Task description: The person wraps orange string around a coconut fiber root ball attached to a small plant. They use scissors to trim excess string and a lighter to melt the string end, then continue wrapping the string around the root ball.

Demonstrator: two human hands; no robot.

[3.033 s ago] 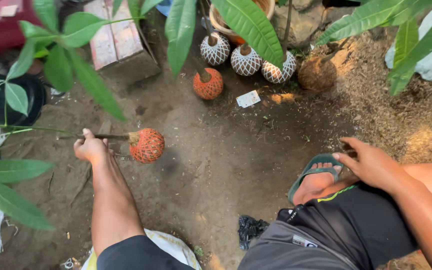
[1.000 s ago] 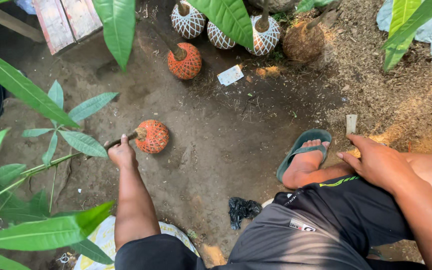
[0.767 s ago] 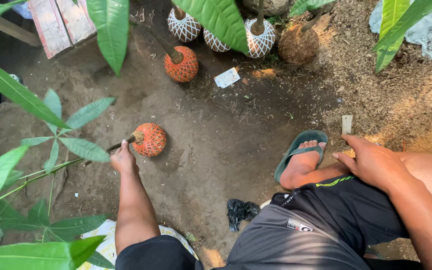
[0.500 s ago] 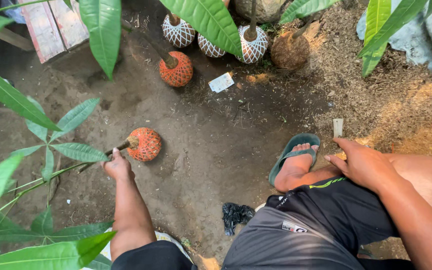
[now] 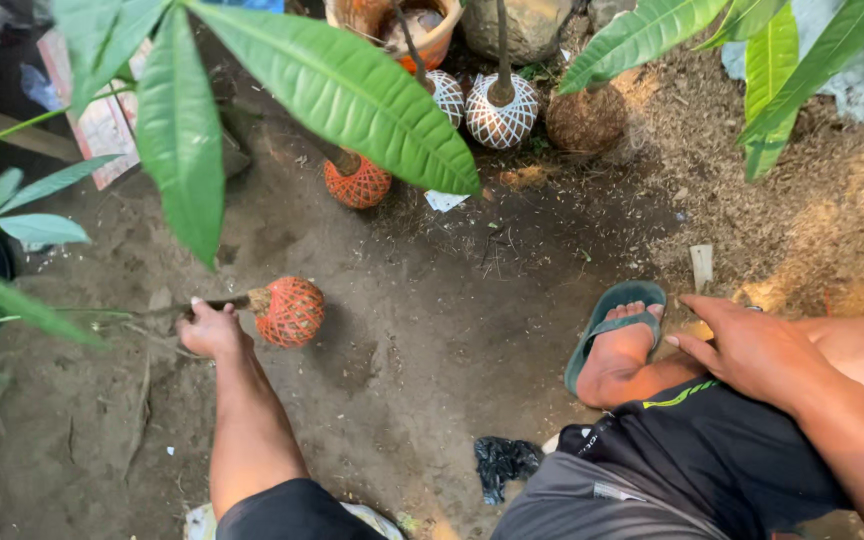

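Observation:
My left hand (image 5: 210, 328) is closed around the thin stem of a young plant lying sideways on the dirt. Its root ball (image 5: 290, 311), wrapped in orange netting, rests on the ground just right of the hand. The plant's leaves (image 5: 22, 225) spread off to the left. My right hand (image 5: 752, 345) rests flat on my right knee, fingers apart, holding nothing. My foot in a green sandal (image 5: 612, 325) sits just left of that hand.
Another orange-netted root ball (image 5: 357, 183) stands upright farther back. Two white-netted ones (image 5: 499, 110) and a bare brown one (image 5: 586, 120) stand beside an orange pot (image 5: 432, 35). A black scrap (image 5: 505, 462) lies near my leg. Large green leaves (image 5: 342, 90) overhang.
My left hand with the netted plant has stayed put on the ground. The view has shifted so everything sits lower and more to the right. The right hand stays on the knee.

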